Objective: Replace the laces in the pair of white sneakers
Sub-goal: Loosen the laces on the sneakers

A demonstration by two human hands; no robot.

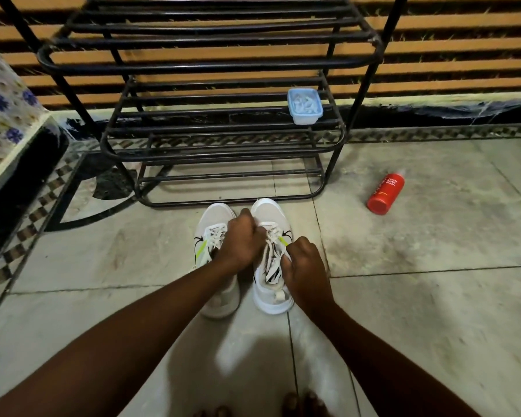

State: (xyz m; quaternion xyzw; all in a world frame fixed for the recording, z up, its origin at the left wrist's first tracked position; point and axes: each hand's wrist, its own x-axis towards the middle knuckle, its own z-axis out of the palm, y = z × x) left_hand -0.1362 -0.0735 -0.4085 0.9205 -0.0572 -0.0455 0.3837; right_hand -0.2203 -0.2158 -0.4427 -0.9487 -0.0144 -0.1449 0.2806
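Down on the tiled floor [433, 296] by the shoe rack [211, 152], both hands work the right sneaker [271, 299]: left hand [241, 239] and right hand [303, 266] each pinch its laces [272, 257]. I'd pull one eyelet at a time, gently.

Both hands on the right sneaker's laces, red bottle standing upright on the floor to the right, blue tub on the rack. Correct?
Not quite: the red bottle is lying on its side on the floor, not standing upright, as the head view shows. The rest holds: the left hand and right hand are on the right sneaker and its laces, and the blue tub sits on the rack.
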